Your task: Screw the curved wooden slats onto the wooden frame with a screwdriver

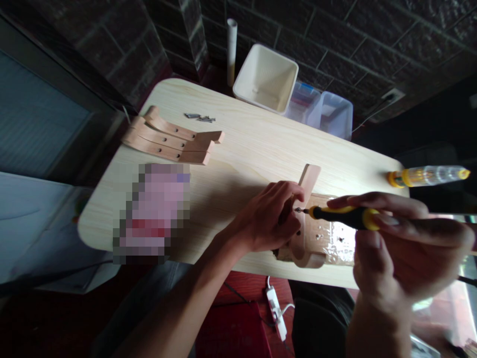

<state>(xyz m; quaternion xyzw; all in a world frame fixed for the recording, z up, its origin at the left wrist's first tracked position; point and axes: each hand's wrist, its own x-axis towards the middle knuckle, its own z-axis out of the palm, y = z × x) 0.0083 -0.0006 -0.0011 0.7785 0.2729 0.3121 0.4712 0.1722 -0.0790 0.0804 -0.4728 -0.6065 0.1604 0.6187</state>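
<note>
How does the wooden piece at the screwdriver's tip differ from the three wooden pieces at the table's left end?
Pose: the single wooden piece runs across the table; the three wooden pieces run along its length.
Contact: the left hand touches the single wooden piece; no hand touches the three wooden pieces.
Shared: pale wood, a curved end, at least one dark hole each.

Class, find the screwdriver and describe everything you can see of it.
The screwdriver has a thick black handle with yellow bands towards its front and back, and a thin, short shaft that looks like metal. It lies across the picture, tip pointing left at the curved wooden piece; whether the tip sits in a screw is too small to tell. The right hand holds the handle.
</note>
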